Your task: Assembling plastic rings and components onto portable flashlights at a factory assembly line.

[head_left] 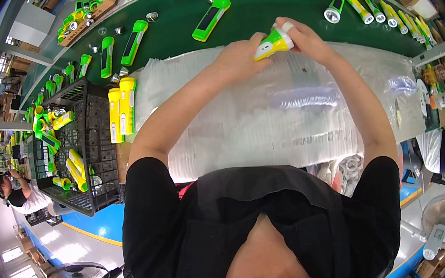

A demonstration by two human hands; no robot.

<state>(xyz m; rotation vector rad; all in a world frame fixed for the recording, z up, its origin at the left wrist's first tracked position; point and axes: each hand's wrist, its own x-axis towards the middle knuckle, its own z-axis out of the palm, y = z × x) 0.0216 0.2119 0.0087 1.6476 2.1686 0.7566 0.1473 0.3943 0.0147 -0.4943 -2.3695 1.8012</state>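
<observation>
Above a green bench (282, 4) and blue floor (106, 218), both hands (243, 56) (307, 41) clasp one flashlight (272, 45).

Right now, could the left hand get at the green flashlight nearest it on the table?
Probably yes: the green flashlight lies ahead and left of the left hand, with nothing seen between. But that hand grips another flashlight, so it would likely need freeing first.

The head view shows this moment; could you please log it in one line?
left hand: holds green-yellow flashlight; right hand: holds its wider end; black crate: contains yellow flashlights
</observation>
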